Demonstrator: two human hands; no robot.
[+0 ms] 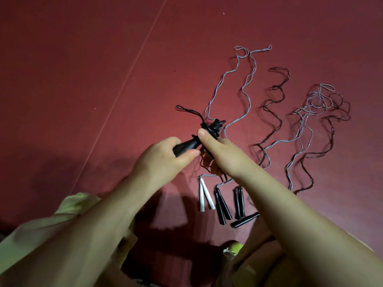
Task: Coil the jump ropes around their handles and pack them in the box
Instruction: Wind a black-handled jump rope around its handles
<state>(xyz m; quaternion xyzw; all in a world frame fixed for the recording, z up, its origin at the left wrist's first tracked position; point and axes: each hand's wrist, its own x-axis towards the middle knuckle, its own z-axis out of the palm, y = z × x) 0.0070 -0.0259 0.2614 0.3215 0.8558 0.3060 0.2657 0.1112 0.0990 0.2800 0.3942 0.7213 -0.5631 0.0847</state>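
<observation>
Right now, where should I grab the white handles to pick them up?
Grab the white handles around their middle, coming down from above. They lie flat on the red floor, joined at the cord end and splayed at the near end, so one grip across both where they lie close should lift the pair.

A dark red, matte floor surface [83,59] is filling the whole view; a thin pale straight seam line [124,83] is crossing it diagonally; light is falling brightest at the centre; corners are darkening.
</observation>
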